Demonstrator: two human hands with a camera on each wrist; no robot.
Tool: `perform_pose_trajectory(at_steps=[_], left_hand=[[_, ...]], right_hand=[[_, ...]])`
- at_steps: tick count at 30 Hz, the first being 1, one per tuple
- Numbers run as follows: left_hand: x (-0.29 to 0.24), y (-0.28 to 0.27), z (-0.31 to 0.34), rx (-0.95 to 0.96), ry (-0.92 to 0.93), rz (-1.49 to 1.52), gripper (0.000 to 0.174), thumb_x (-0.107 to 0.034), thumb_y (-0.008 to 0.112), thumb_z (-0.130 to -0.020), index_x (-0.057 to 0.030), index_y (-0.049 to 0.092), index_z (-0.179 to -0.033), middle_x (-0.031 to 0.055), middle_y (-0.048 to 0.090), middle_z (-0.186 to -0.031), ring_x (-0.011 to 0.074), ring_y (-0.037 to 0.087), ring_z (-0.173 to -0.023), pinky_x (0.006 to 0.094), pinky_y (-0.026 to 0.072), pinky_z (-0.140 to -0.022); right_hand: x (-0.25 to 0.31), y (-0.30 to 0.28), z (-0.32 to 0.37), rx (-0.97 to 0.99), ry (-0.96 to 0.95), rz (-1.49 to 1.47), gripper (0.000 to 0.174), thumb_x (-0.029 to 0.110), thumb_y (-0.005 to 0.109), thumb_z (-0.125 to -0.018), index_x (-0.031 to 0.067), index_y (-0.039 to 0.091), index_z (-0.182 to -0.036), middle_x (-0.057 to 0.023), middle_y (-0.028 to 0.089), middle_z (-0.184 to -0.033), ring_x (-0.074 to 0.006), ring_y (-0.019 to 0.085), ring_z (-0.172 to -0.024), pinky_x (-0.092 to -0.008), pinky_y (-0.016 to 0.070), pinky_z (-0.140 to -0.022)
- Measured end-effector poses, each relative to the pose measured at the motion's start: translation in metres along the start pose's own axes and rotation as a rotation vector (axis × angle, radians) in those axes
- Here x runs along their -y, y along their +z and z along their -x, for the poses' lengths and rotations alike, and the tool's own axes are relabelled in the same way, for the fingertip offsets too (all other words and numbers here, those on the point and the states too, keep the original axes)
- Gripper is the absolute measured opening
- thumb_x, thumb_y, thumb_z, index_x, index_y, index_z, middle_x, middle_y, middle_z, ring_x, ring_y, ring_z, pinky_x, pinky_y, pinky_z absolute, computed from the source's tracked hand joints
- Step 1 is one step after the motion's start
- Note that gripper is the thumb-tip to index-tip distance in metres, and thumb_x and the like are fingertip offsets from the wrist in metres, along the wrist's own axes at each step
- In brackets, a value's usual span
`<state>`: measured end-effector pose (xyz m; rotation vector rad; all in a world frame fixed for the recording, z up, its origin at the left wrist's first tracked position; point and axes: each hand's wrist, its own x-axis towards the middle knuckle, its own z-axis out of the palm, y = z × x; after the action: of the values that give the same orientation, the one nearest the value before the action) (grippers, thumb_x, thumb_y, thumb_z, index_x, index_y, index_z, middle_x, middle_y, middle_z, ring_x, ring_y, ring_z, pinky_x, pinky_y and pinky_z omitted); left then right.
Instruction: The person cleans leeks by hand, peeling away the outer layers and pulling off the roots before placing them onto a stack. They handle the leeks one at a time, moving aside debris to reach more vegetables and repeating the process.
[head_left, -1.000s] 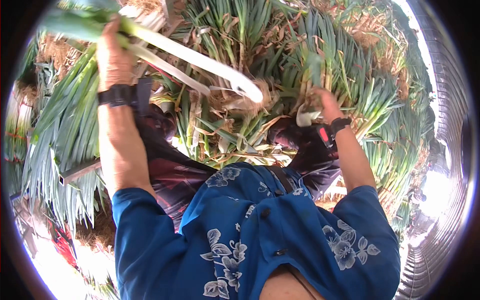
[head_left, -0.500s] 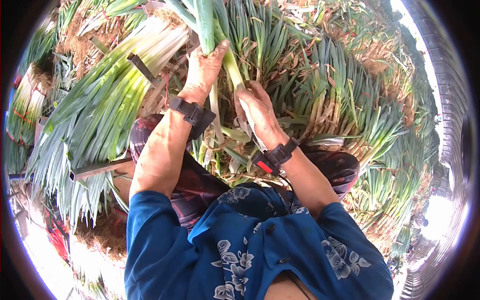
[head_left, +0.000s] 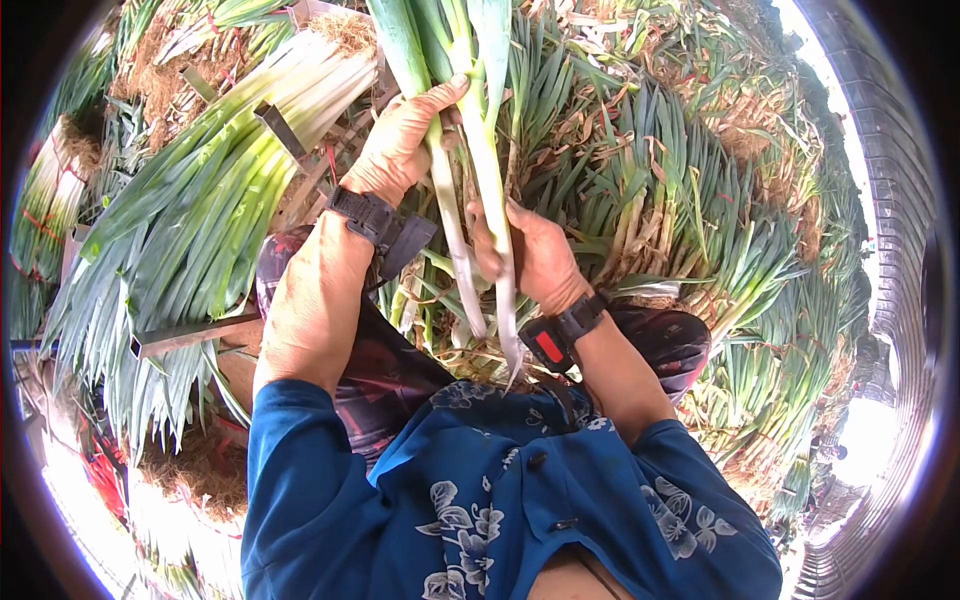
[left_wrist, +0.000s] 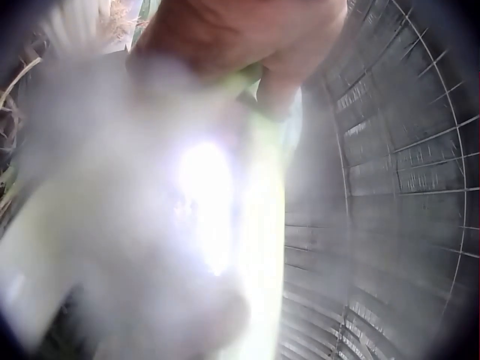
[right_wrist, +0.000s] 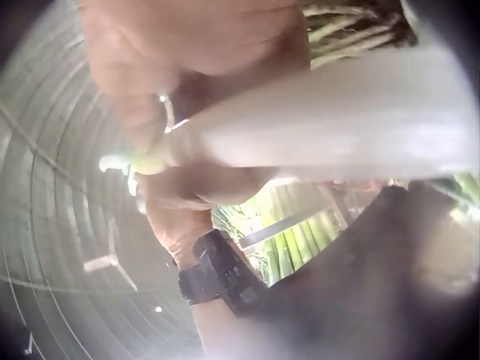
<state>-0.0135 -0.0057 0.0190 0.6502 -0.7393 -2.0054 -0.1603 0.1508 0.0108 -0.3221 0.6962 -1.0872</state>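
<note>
L hand is curling round the leeks at upper ctr of the head view, thumb across the pale-green part and fingers closed on them. R hand is gripping the white shafts just below, at ctr frame, fingers wrapped tight. The leeks are running from the top edge down toward the lap, w/ root ends hanging near the blue shirt.

Handling, as a judgement: a few stalks, so prob. light. The white shafts are looking stiff, the leaves floppy and quick to crease or snap if bent. The skin is looking smooth, poss. slippery. Best hold is on the firm white or pale-green part, where both hands are sitting now, not on the leaf tips.

No table here: the work is happening over the lap. A heap of rough leeks is filling the right half of the frame. A neat bundle is lying at the left, over a metal bar. A ribbed tunnel wall is showing at the right of the L wrist view, which is otherwise mostly glare. Room is looking tight.
</note>
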Motion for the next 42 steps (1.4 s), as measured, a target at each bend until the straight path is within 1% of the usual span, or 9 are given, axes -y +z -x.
perform_pose_trajectory(at_steps=[7, 10, 13, 16, 20, 23, 31, 37, 42], left_hand=[[0.003, 0.014, 0.014, 0.016, -0.036, -0.143, 0.022, -0.015, 0.077, -0.082, -0.0067, 0.066, -0.100, -0.0013, 0.063, -0.084, 0.0087, 0.056, -0.071, 0.0264, 0.0456, -0.063], [0.003, 0.021, 0.019, -0.053, -0.080, -0.130, 0.025, -0.018, 0.078, -0.081, -0.0089, 0.066, -0.101, -0.0022, 0.063, -0.087, 0.0088, 0.056, -0.078, 0.0305, 0.0458, -0.071], [0.009, 0.021, 0.021, -0.007, -0.057, -0.107, 0.029, -0.019, 0.078, -0.081, -0.0092, 0.066, -0.105, -0.0007, 0.065, -0.092, 0.0106, 0.058, -0.084, 0.0316, 0.0472, -0.075], [0.015, 0.021, 0.019, -0.005, -0.044, -0.104, 0.031, -0.017, 0.077, -0.082, -0.0067, 0.065, -0.109, 0.0027, 0.066, -0.098, 0.0133, 0.062, -0.087, 0.0306, 0.0500, -0.074], [0.017, 0.027, 0.020, -0.064, -0.030, -0.145, 0.026, -0.015, 0.075, -0.082, -0.0036, 0.066, -0.104, 0.0030, 0.067, -0.089, 0.0114, 0.061, -0.074, 0.0252, 0.0478, -0.060], [0.017, 0.025, 0.021, -0.086, 0.031, -0.231, 0.020, -0.014, 0.074, -0.082, -0.0034, 0.068, -0.098, 0.0020, 0.066, -0.079, 0.0089, 0.057, -0.062, 0.0221, 0.0407, -0.051], [0.018, -0.002, 0.001, -0.164, 0.202, -0.444, 0.033, -0.013, 0.075, -0.080, -0.0011, 0.064, -0.108, 0.0062, 0.068, -0.091, 0.0159, 0.063, -0.077, 0.0295, 0.0527, -0.072], [0.016, -0.015, -0.002, -0.173, 0.043, -0.410, 0.026, -0.016, 0.069, -0.084, 0.0020, 0.064, -0.103, 0.0133, 0.070, -0.078, 0.0192, 0.067, -0.059, 0.0272, 0.0526, -0.049], [-0.001, -0.044, -0.021, -0.354, 0.201, -0.387, 0.027, -0.018, 0.072, -0.082, 0.0018, 0.064, -0.099, 0.0102, 0.068, -0.079, 0.0178, 0.064, -0.066, 0.0294, 0.0512, -0.056]], right_hand=[[0.047, 0.028, -0.040, -0.159, -0.390, 0.469, 0.033, 0.013, 0.060, -0.089, 0.0041, 0.055, -0.121, -0.0041, 0.065, -0.096, -0.0134, 0.061, -0.085, -0.0275, 0.0500, -0.075], [0.048, 0.027, -0.038, -0.157, -0.359, 0.500, 0.032, 0.008, 0.058, -0.088, 0.0034, 0.056, -0.119, -0.0051, 0.064, -0.098, -0.0135, 0.061, -0.085, -0.0271, 0.0496, -0.075], [0.047, 0.021, -0.039, -0.161, -0.314, 0.495, 0.039, 0.006, 0.059, -0.086, 0.0008, 0.054, -0.124, -0.0065, 0.062, -0.115, -0.0178, 0.057, -0.106, -0.0337, 0.0408, -0.097], [0.044, 0.025, -0.039, -0.123, -0.323, 0.321, 0.033, 0.004, 0.058, -0.085, 0.0005, 0.055, -0.118, -0.0080, 0.065, -0.097, -0.0180, 0.063, -0.084, -0.0311, 0.0513, -0.077], [0.041, 0.013, -0.043, -0.074, -0.284, 0.308, 0.033, 0.005, 0.061, -0.084, 0.0027, 0.058, -0.117, -0.0048, 0.064, -0.103, -0.0169, 0.060, -0.094, -0.0319, 0.0464, -0.087], [0.041, 0.010, -0.044, -0.219, -0.236, 0.522, 0.027, 0.008, 0.063, -0.083, 0.0044, 0.060, -0.110, -0.0007, 0.064, -0.092, -0.0110, 0.058, -0.076, -0.0254, 0.0458, -0.070], [0.008, 0.021, -0.020, -0.295, -0.556, 0.935, 0.018, 0.002, 0.068, -0.081, 0.0072, 0.054, -0.089, 0.0057, 0.049, -0.079, -0.0039, 0.048, -0.070, -0.0197, 0.0396, -0.062], [0.009, -0.001, -0.004, -0.293, -0.652, 0.453, 0.013, 0.002, 0.066, -0.085, 0.0075, 0.056, -0.092, -0.0020, 0.060, -0.087, -0.0129, 0.060, -0.082, -0.0258, 0.0488, -0.069], [0.026, -0.043, 0.037, -0.359, -0.524, -0.150, 0.013, 0.014, 0.067, -0.087, 0.0087, 0.060, -0.097, -0.0058, 0.067, -0.090, -0.0183, 0.066, -0.080, -0.0298, 0.0558, -0.062]])
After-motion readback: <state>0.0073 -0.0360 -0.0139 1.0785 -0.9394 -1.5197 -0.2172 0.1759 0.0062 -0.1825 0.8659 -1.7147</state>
